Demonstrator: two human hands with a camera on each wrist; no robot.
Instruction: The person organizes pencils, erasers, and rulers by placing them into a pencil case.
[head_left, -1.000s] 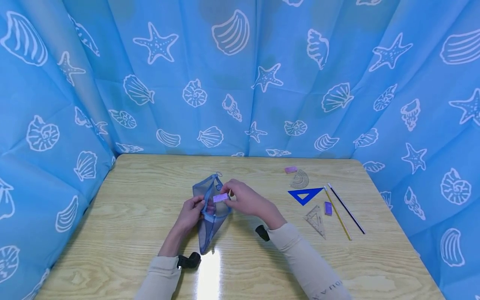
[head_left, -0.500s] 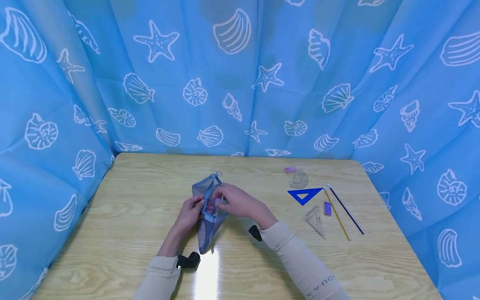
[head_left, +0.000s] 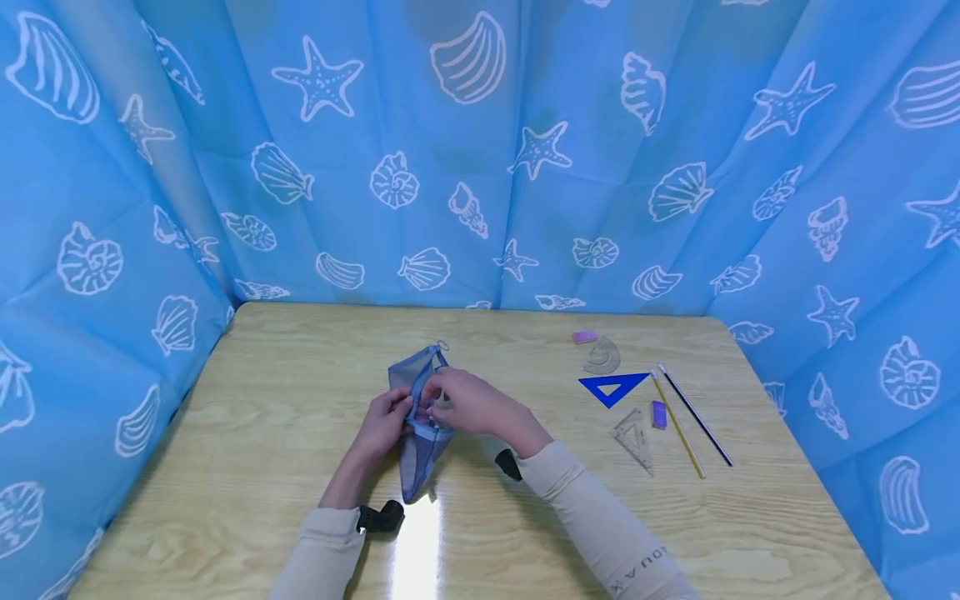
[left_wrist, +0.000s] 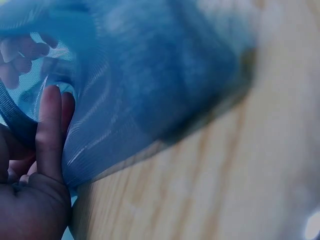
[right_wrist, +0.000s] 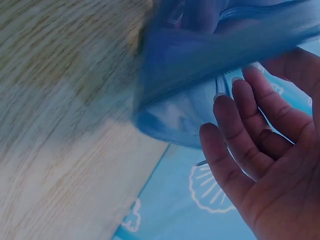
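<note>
A blue-grey mesh zip pouch stands propped over the table with its mouth spread. My left hand grips the left edge of that mouth; in the left wrist view its raised finger lies along the mesh. My right hand is at the opening from the right, its fingertips inside the mouth. In the right wrist view the fingers are loosely bent and spread beside the mesh, with no eraser showing between them. The thumb is partly hidden behind the pouch edge. Pinkish shapes show dimly inside the pouch.
At the right of the wooden table lie a pink eraser, a clear protractor, a blue set square, a clear set square, a purple eraser, a yellow pencil and a dark pencil. Blue curtains surround the table.
My right hand has carried a purple-pink eraser down into the pouch mouth, and the eraser no longer shows. The left hand keeps its grip on the pouch edge.
</note>
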